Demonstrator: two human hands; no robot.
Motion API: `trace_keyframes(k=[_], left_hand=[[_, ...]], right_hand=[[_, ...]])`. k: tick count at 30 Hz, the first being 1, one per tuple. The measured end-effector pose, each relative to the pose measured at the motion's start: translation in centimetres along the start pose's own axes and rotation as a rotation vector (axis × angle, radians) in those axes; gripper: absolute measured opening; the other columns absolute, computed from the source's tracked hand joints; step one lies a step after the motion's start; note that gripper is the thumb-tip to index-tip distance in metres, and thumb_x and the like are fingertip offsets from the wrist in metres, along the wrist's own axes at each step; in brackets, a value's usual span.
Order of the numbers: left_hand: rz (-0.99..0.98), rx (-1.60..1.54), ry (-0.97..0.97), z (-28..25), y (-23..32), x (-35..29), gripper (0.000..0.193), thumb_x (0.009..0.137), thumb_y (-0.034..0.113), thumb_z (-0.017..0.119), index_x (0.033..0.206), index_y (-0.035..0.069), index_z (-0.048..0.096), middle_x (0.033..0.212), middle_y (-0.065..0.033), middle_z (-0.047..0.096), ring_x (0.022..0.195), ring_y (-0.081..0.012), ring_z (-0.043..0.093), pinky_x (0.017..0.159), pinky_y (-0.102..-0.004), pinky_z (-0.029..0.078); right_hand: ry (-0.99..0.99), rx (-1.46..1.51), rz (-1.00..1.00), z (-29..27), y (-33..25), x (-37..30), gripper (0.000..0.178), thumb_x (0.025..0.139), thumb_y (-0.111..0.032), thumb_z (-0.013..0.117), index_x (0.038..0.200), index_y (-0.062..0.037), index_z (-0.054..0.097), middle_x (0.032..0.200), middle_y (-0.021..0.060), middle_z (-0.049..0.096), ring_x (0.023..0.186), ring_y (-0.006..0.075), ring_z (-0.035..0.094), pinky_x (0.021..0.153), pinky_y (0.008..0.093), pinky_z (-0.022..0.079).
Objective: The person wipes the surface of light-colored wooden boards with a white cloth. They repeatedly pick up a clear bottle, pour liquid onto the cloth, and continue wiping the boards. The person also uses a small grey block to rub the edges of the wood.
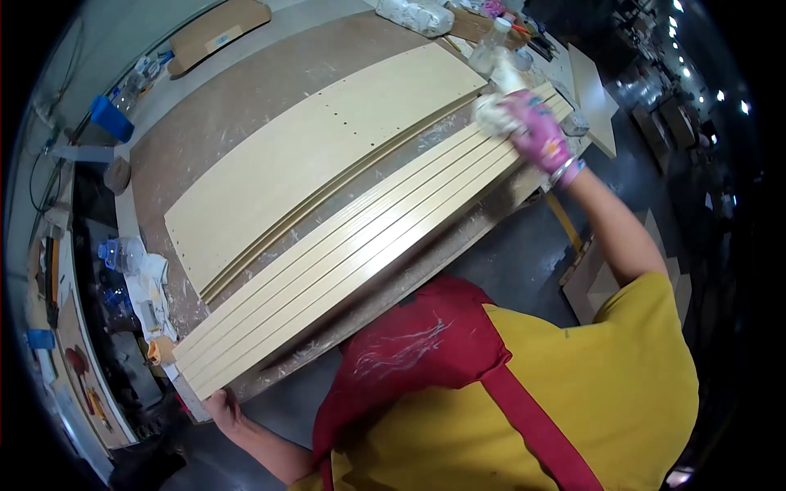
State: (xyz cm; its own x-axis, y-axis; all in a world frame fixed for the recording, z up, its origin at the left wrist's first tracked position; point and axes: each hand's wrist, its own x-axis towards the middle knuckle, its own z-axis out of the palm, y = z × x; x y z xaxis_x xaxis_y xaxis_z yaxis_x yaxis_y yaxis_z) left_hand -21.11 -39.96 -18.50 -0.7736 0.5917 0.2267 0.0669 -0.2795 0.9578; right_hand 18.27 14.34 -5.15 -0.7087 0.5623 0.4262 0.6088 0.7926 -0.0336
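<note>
A row of long, pale wooden boards [344, 248] lies side by side across the near part of the worktable, with narrow dark lines between them. My right hand [540, 135], in a pink patterned glove, is shut on a bunched white cloth [494, 116] over the far right end of the boards; it is slightly blurred. My bare left hand [223, 411] grips the near left corner of the boards, its fingers partly hidden below them. Just beyond lies a wide, gently curved pale panel [319, 151] with small dark holes, stacked on at least one other.
The brown worktable [192, 155] is smeared white. At its far right stand a clear bottle [490, 45] and a white wrapped bundle [416, 15]. A blue container [111, 119], a plastic bottle [123, 254] and a pale cloth [151, 299] sit along the left. Cardboard [219, 34] lies far left.
</note>
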Motion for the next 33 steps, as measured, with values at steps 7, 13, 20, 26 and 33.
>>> trace_keyframes(k=[7,13,20,26,33], left_hand=[[-0.160,0.817,-0.230,6.3,12.0,4.2,0.112,0.063,0.052,0.076,0.147,0.001,0.024,0.148,-0.0171,0.032,0.137,-0.0301,0.031,0.113,-0.0429,0.021],[0.290,1.440,-0.784,22.8,9.8,6.8,0.105,0.060,0.045,0.080,0.142,0.001,0.031,0.132,-0.0219,0.043,0.121,-0.0396,0.041,0.103,-0.0482,0.030],[0.149,1.438,-0.742,24.1,10.2,6.2,0.100,0.059,0.030,0.082,0.142,0.002,0.033,0.127,-0.0211,0.044,0.117,-0.0398,0.043,0.102,-0.0461,0.032],[0.210,1.499,-0.784,26.3,11.9,6.2,0.067,0.082,0.028,0.066,0.137,-0.003,0.041,0.134,-0.0214,0.045,0.119,-0.0350,0.047,0.095,-0.0442,0.043],[0.267,1.471,-0.762,37.7,6.9,6.5,0.098,0.063,0.035,0.081,0.140,-0.001,0.032,0.126,-0.0235,0.044,0.116,-0.0410,0.043,0.099,-0.0477,0.032]], right_hand=[[0.077,-0.026,-0.016,-0.3,-0.4,0.3,0.028,0.079,-0.017,0.060,0.106,-0.0115,0.065,0.108,0.0132,0.061,0.098,0.0327,0.058,0.086,0.0426,0.047],[-0.082,0.534,-0.625,-1.1,-21.7,-1.0,0.030,0.063,-0.023,0.071,0.089,-0.0122,0.058,0.094,0.0094,0.061,0.099,0.0282,0.059,0.089,0.0413,0.048],[0.094,0.155,0.044,-0.2,1.0,-2.2,0.031,0.082,-0.028,0.066,0.108,-0.0121,0.063,0.104,0.0110,0.063,0.101,0.0314,0.060,0.088,0.0414,0.049],[0.084,0.107,0.023,-0.8,4.7,-0.7,0.031,0.075,-0.023,0.066,0.105,-0.0122,0.064,0.099,0.0144,0.063,0.092,0.0324,0.062,0.080,0.0440,0.050],[0.048,0.495,-0.345,-0.2,-0.3,-3.0,0.034,0.072,-0.033,0.070,0.101,-0.0168,0.063,0.109,0.0079,0.061,0.105,0.0267,0.059,0.087,0.0421,0.048]])
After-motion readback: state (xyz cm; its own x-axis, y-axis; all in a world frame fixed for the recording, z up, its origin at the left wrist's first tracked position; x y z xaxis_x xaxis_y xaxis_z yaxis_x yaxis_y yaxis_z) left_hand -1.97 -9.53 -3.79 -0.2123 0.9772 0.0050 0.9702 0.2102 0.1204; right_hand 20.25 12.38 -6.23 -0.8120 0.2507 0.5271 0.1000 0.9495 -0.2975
